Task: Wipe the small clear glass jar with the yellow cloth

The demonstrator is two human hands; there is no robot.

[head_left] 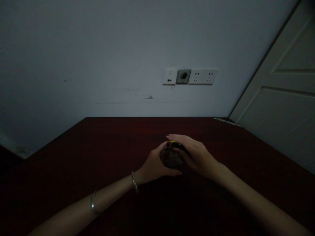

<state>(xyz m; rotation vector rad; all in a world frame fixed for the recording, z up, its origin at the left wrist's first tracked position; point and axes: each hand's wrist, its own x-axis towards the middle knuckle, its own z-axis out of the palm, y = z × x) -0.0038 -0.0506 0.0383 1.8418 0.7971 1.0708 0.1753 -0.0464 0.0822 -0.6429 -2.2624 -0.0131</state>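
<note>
Both my hands meet over the middle of a dark red-brown table (98,154). My left hand (152,165) cups a small dark round object (171,159) from the left, fingers curled round it. Over the top of it lies my right hand (194,154), fingers together, covering a part with a yellow edge. The dim light hides what the object is. My left forearm carries two silver bracelets (134,182).
A pale wall (98,59) rises behind the table, with a row of sockets and a switch (189,76). On the right stands a white panelled door (287,98). A thin light strip (226,121) lies at the table's far right corner.
</note>
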